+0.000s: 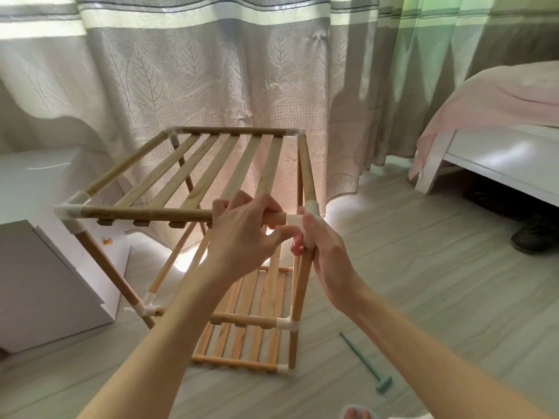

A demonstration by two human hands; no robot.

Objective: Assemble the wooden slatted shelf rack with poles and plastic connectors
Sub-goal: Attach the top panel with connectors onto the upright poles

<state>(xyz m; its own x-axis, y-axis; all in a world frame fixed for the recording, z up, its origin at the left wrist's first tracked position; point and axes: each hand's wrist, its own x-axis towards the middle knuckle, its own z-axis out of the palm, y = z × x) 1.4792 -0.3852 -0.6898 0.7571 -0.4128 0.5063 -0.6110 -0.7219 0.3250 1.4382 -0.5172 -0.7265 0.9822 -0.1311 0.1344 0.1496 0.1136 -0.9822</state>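
The wooden rack stands on the floor with lower slatted shelves point(242, 334) joined by white plastic connectors. The top slatted shelf point(193, 173) sits tilted on the poles. My left hand point(242, 231) grips the front rail point(145, 213) of the top shelf near its right end. That bare rail end point(276, 218) lies just short of the white corner connector point(298, 220). My right hand point(320, 246) grips this connector and the upright pole point(302, 285) beneath it.
A small teal mallet point(367, 365) lies on the floor at the right of the rack. A white box point(45, 285) stands at the left, a bed with a pink cover point(496, 116) at the right, and a curtain point(211, 71) hangs behind. A dark shoe point(535, 234) lies under the bed.
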